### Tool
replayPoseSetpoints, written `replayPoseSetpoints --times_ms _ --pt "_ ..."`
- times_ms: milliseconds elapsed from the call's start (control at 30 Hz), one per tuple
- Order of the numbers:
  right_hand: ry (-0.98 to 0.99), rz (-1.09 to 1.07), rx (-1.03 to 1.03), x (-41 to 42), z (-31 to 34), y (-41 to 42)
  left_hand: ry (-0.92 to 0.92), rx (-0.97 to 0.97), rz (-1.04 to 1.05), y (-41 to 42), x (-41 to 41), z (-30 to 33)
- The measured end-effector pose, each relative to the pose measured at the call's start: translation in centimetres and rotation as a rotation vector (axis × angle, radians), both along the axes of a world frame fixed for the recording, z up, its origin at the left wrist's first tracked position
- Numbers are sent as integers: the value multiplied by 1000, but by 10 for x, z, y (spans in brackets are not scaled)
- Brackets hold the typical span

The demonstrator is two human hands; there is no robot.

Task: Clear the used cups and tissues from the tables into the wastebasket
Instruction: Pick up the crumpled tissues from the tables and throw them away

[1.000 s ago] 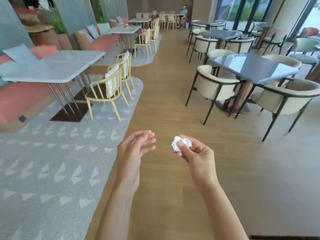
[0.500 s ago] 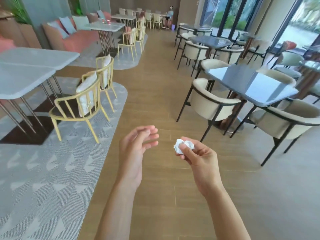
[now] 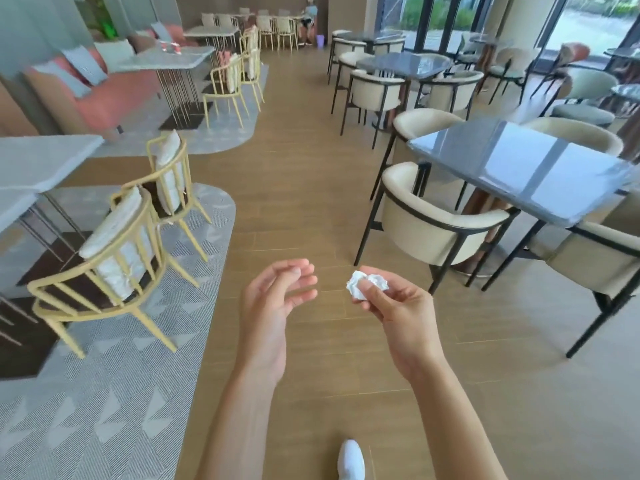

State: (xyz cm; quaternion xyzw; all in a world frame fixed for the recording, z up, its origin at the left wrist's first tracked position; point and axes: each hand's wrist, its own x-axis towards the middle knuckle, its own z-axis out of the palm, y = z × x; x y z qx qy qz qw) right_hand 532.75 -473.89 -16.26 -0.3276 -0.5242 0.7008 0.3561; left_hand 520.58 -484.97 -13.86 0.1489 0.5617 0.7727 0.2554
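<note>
Tissue [image 3: 366,285], crumpled into a small white wad, is pinched in your right hand [image 3: 398,311] above the wooden floor [image 3: 311,188]. It looks light, soft, easily squashed; your left hand [image 3: 273,306] hangs loosely curled, empty.

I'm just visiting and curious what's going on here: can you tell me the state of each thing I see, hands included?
Tissue: crumpled into a ball, pinched in the right hand.
Right hand: fingers curled round the tissue.
Left hand: holds nothing, fingers loosely curled.
Near dark table: top bare and glossy.
Yellow chairs: pushed up to the pale table, unoccupied.
Purple bin: upright on the floor far down the aisle.
</note>
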Motion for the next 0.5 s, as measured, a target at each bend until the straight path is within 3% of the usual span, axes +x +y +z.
replayPoseSetpoints --times_ms 300,500 --pt "56 75 41 -172 47 189 35 18 112 178 -155 39" --pt "31 105 48 -287 31 273 -7 13 174 267 -266 16"
